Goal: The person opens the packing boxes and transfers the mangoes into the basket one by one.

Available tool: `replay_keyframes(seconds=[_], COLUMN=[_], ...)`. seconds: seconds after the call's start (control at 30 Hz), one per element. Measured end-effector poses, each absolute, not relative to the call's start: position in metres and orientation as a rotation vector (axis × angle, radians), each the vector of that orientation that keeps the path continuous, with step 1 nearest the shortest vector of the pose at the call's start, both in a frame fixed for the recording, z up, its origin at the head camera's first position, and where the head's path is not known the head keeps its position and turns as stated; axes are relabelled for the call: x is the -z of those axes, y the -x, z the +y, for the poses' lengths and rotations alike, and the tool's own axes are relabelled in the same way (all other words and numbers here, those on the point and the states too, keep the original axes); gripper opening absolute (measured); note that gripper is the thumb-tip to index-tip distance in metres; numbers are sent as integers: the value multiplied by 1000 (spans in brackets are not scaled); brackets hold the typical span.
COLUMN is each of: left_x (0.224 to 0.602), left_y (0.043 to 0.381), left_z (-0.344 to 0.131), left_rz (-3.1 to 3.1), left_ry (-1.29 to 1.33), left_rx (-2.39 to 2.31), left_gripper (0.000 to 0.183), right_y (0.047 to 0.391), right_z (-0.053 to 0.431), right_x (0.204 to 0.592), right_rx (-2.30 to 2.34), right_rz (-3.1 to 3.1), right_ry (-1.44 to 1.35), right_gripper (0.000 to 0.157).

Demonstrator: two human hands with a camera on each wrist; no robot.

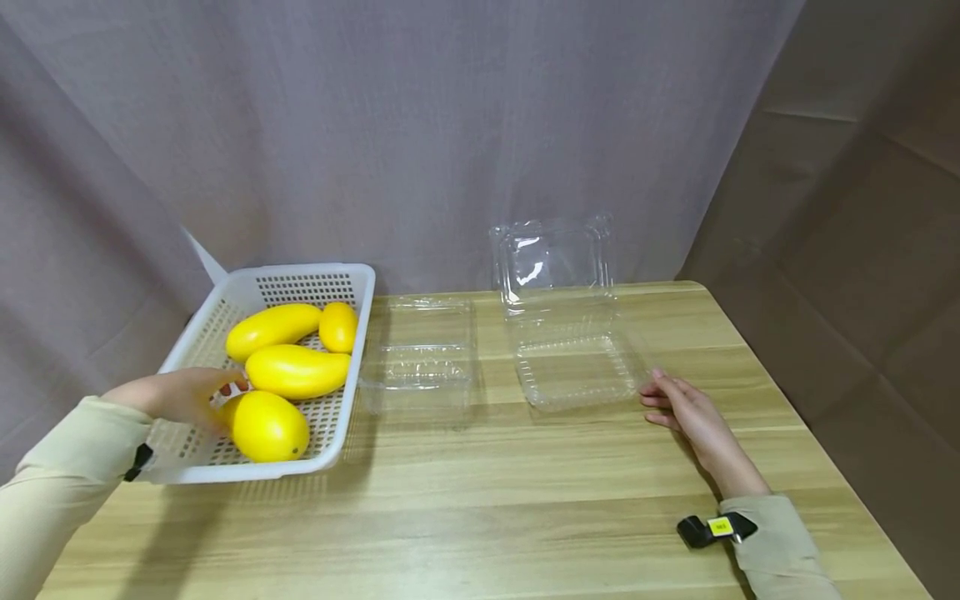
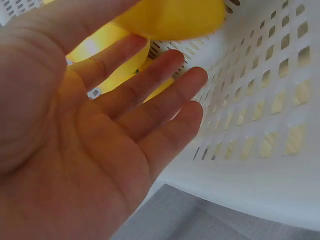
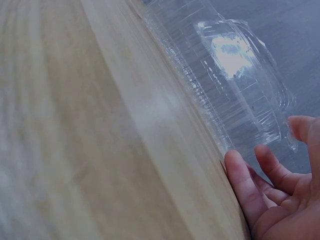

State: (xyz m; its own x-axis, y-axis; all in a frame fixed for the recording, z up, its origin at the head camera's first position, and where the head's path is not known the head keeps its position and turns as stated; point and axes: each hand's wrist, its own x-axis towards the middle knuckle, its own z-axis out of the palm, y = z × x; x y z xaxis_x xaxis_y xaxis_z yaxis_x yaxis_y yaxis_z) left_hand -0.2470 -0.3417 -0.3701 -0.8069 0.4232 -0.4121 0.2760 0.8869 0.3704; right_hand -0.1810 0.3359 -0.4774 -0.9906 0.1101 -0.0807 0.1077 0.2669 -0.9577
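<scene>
In the head view, my left hand (image 1: 176, 396) reaches over the left side of a white plastic basket (image 1: 240, 473) holding several yellow mangoes. Its fingertips are right at the narrow end of the nearest mango (image 1: 270, 427). From the left wrist, the palm (image 2: 85, 145) shows with fingers spread and lightly bent, a mango (image 2: 175, 17) just above them. Over on the right, my right hand (image 1: 697, 425) rests on the table with relaxed fingers. Its fingertips are right by the corner of a clear plastic clamshell box (image 1: 577, 371), whose lid (image 1: 558, 258) stands raised.
Between basket and clamshell is another clear plastic box (image 1: 423, 367), lid also up. Everything stands on a wood-grain table (image 1: 480, 517). A grey curtain (image 1: 435, 125) hangs behind the table, and a brown covering (image 1: 862, 250) lines the right side.
</scene>
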Motion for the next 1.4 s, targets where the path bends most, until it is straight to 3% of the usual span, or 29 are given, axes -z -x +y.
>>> replay_keyframes(seconds=[0.27,1.4], left_x=[370,347], left_y=[246,225], left_z=[-340,-338], left_rz=[2540,2584], left_ry=[-520,-521], left_rx=[-409,-439], left_gripper=[65,70], right_y=[181,179], right_z=[336,335], right_x=[477,469], right_rx=[-1878,-1758], right_rz=[-2501,-2668], right_ry=[225,188], right_gripper=[79,66])
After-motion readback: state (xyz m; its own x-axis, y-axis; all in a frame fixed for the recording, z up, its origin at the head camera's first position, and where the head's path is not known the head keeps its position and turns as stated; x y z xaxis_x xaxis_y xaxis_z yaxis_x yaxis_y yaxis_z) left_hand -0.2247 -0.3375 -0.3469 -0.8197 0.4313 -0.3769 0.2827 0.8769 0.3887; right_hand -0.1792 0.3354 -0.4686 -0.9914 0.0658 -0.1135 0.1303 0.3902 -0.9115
